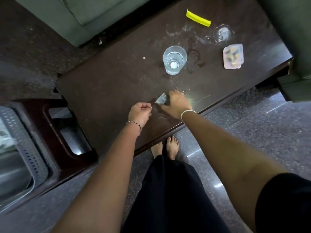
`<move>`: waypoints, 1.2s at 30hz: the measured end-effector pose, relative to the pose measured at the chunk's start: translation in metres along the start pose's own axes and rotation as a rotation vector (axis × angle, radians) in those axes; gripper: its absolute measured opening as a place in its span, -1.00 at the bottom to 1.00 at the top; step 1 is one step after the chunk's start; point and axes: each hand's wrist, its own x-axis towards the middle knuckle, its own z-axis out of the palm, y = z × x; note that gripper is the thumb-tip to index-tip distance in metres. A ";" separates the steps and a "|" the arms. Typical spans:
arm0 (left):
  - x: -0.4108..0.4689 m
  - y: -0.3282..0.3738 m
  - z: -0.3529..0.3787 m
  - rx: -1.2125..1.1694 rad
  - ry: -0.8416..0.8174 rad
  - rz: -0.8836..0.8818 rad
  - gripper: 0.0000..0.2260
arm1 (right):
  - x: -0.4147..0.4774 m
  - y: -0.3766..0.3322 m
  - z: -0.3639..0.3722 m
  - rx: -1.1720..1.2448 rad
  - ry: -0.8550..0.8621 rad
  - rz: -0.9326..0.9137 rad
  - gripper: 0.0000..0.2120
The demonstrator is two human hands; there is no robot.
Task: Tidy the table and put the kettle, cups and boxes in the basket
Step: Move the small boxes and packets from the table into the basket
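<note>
A clear drinking glass (174,60) stands upright on the dark wooden table (107,84). A small pinkish plastic box (233,56) with yellow and dark bits inside lies at the right end. Near the table's front edge my right hand (176,103) holds a small pale blue-white object (161,99), its fingers curled over it. My left hand (140,112) hovers just left of it with its fingers curled; whether it holds anything is hidden. A grey perforated basket (25,148) sits at the left on a dark stool.
A yellow comb-like clip (198,18) and a clear round lid or dish (223,33) lie at the table's far right. White dust and smears mark the tabletop. Green sofas flank the table at the back and right. My bare feet (165,147) stand at the table's front edge.
</note>
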 end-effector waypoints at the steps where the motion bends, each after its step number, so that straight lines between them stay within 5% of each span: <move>1: -0.003 0.006 0.000 -0.037 -0.007 -0.024 -0.91 | -0.006 -0.005 -0.006 0.268 -0.018 0.105 -0.56; 4: -0.016 0.026 0.001 -0.097 -0.079 -0.010 -0.78 | -0.023 -0.019 -0.029 1.156 -0.163 0.399 -0.65; 7: -0.032 0.050 0.004 -0.096 -0.186 0.103 -0.63 | -0.033 -0.024 -0.050 1.354 -0.201 0.393 -0.69; 13: -0.057 0.099 0.018 0.005 -0.270 0.268 -0.75 | -0.048 -0.024 -0.092 1.472 -0.205 0.374 -0.57; 18: -0.059 0.127 0.036 0.031 -0.255 0.286 -0.80 | -0.045 -0.014 -0.117 1.435 -0.053 0.418 -0.55; 23: -0.050 0.155 0.077 -0.090 -0.154 0.252 -0.78 | -0.025 0.015 -0.129 1.342 0.311 0.477 -0.65; 28: -0.033 0.172 0.126 -0.180 -0.140 0.138 -0.79 | 0.001 0.078 -0.147 0.826 0.457 0.583 -0.92; 36: 0.002 0.180 0.198 -0.239 -0.068 0.014 -0.88 | 0.046 0.162 -0.169 0.361 0.355 0.543 -0.40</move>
